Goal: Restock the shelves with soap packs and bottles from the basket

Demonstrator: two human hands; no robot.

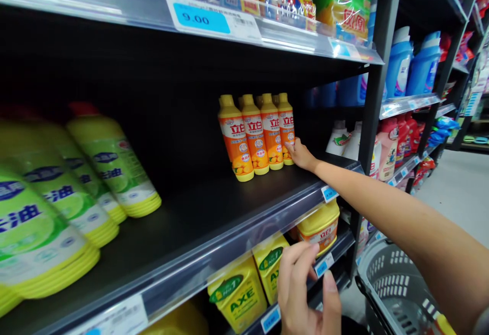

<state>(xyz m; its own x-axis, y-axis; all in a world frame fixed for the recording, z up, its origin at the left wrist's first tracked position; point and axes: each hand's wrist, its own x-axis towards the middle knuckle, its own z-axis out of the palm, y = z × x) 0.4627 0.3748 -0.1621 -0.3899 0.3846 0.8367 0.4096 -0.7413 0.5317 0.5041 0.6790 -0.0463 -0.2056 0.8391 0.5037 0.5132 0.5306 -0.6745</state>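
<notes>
**A:** What's at the far left of the middle shelf (191,213)?

**B:** Large green-and-yellow bottles (110,167) lying tilted together on it, labels facing out.

**A:** And moving right?

**B:** Four orange 立白 detergent bottles (255,136) stand upright in a tight group on the same shelf, past the middle of it, slightly leaning.

**A:** Where's the right hand (301,154)?

**B:** Reaching in along the middle shelf, arm stretched out from the right. Its hand is open, fingers extended, the fingertips (287,145) touching the lower side of the rightmost orange bottle, not wrapped around it.

**A:** The left hand (305,289)?

**B:** Below the middle shelf's front edge, fingers curved and apart from the thumb, open and holding nothing I can see. Just left of it are yellow AXE jugs (239,294) on the shelf underneath, and just above it a yellow 立白 jug (319,225).

**A:** Anything further right?

**B:** A grey plastic shopping basket (397,284) sits below the middle shelf's right end, under the right arm.
</notes>
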